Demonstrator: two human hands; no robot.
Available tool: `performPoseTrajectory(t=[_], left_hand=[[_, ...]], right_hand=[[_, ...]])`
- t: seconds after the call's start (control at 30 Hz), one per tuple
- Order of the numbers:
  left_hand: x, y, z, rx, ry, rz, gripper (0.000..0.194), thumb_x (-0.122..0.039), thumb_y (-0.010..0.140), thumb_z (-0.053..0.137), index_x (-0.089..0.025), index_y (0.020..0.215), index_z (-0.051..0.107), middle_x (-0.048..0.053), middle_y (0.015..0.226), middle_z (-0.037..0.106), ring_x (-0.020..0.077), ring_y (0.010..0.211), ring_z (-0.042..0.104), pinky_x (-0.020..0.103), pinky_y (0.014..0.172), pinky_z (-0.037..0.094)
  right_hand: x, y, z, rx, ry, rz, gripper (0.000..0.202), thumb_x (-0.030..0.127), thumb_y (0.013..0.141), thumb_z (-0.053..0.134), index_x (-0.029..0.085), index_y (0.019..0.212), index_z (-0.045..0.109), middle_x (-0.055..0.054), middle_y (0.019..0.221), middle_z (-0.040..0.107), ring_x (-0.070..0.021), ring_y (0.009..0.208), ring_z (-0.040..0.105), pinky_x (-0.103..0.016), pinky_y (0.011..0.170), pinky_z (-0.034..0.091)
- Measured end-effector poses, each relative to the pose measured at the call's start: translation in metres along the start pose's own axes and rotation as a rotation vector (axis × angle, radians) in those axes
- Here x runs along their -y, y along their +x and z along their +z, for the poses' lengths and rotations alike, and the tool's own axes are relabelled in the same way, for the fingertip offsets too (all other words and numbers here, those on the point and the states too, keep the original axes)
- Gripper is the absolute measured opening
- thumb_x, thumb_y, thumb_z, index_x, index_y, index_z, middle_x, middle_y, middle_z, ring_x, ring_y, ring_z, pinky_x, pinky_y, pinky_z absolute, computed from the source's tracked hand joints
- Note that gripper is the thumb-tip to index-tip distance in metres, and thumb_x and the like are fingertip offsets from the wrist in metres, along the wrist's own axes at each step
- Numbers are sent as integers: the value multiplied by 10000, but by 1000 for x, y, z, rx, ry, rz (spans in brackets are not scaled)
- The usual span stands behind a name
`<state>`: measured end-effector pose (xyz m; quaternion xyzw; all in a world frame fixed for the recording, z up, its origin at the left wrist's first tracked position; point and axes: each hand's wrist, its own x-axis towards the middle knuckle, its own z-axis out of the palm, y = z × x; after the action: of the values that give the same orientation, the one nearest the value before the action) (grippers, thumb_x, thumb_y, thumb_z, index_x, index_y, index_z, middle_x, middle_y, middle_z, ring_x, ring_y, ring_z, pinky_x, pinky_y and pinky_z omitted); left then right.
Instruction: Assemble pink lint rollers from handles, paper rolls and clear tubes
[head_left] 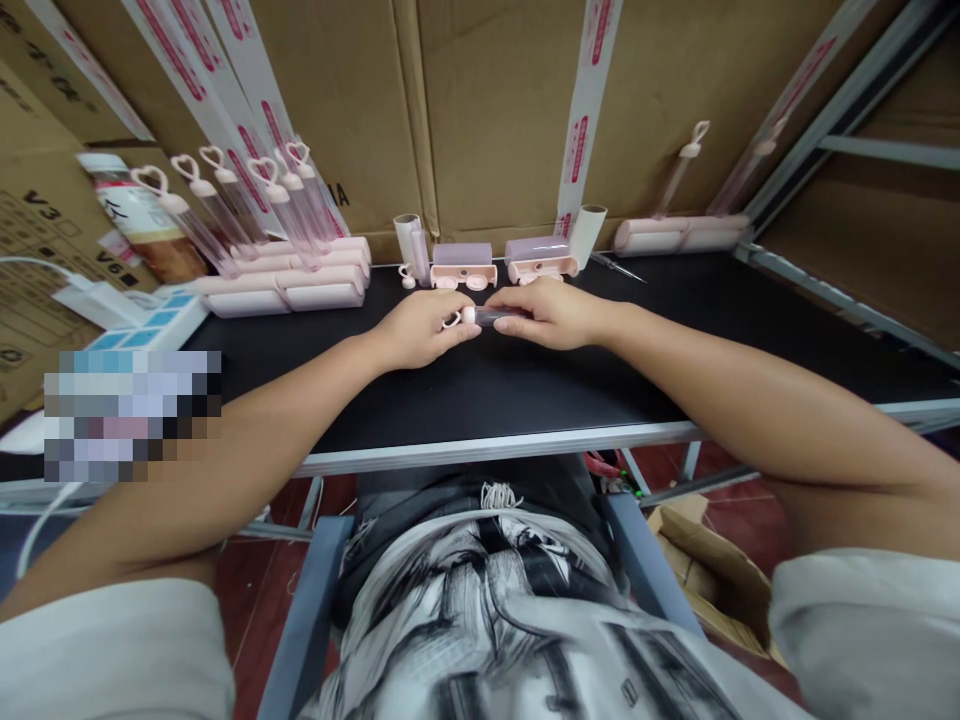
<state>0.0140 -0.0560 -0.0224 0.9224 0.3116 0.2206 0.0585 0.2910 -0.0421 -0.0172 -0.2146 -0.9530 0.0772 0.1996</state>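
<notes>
Holds a clear tube point(487, 317) between both hands, at 12 o'clock from the lap, over the black tabletop point(480, 395); cannot tell whether resting or lifted. Lies with its long axis along the 9-to-3 line, with the pink cap point(469, 315) and loop point(451, 321) towards 9 and the opposite end hidden at 3. Pinches around the cap with the left hand point(421, 328), coming from 9 o'clock; grasps the clear body with the right hand point(559, 312), coming from 3. Touches both, so neither counts as nearer.

Just beyond, at 11 and 1 o'clock, two pink holders: the left holder point(448, 271) and the right holder point(534, 268), with white cylinders point(590, 232) at their outer sides. At 2 o'clock, metal tweezers point(619, 267), then a long pink case point(682, 236). Towards 10, grouped pink cases point(322, 291) with capped tubes upright, then a bottle point(146, 222). At 9, farther off, a power strip point(154, 325).
</notes>
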Motion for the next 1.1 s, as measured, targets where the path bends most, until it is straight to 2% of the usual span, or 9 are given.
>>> performPoseTrajectory(t=[0.2, 0.53, 1.1], left_hand=[[1, -1, -3, 14, 22, 7, 372, -501, 1026, 538, -163, 1031, 693, 61, 915, 717, 213, 834, 654, 321, 798, 458], [-7, -2, -4, 185, 249, -103, 363, -482, 1059, 514, -171, 1105, 695, 106, 1050, 777, 272, 963, 730, 342, 806, 482], [-21, 0, -10, 283, 332, -128, 374, -468, 1092, 490, -154, 1149, 685, 119, 1107, 787, 299, 1046, 753, 353, 831, 489]], right_hand=[[-3, 0, 10, -48, -14, -17, 489, 549, 1111, 466, 138, 1216, 709, -59, 852, 737, -173, 700, 602, -283, 701, 382], [-4, 0, 28, -45, 63, 27, 464, 522, 1093, 494, 122, 1196, 704, -68, 852, 747, -174, 679, 621, -275, 685, 410], [2, 0, 28, -23, 44, 53, 466, 527, 1092, 488, 126, 1174, 710, -74, 836, 732, -191, 694, 618, -292, 692, 406]])
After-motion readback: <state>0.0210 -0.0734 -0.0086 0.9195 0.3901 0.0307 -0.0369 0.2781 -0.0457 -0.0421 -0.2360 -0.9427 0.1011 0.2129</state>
